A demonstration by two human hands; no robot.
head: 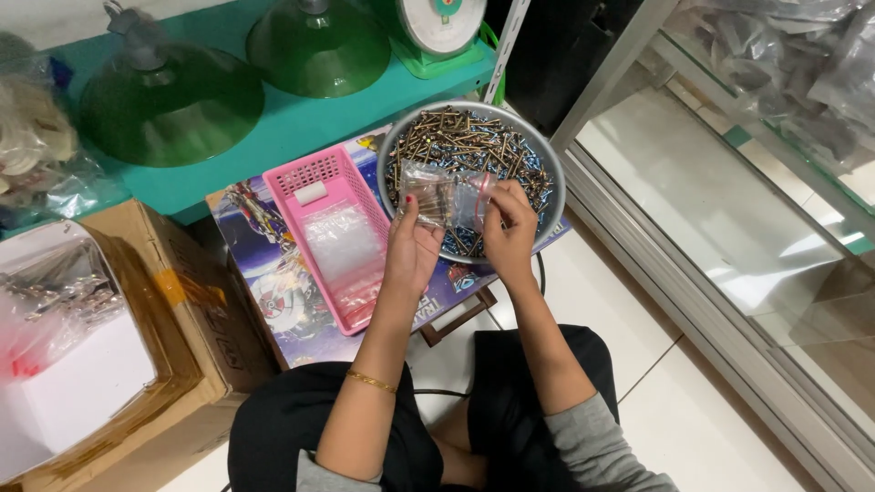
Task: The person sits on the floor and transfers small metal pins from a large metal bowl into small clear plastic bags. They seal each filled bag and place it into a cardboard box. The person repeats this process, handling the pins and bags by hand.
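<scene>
A small clear zip bag (pixel 447 196) with several screws inside is held over a round metal bowl (pixel 550 173) full of loose dark and brass screws (pixel 474 146). My left hand (pixel 412 246) grips the bag's left side from below. My right hand (pixel 509 223) pinches the bag's right end at its red zip strip. Both hands are over the bowl's near half.
A pink plastic basket (pixel 314 178) with empty clear bags lies left of the bowl on a printed board (pixel 264 273). A cardboard box (pixel 182 310) sits at left. Green lamp shades (pixel 169 100), a scale (pixel 442 27) on a teal shelf behind. Glass cabinet (pixel 729 200) at right.
</scene>
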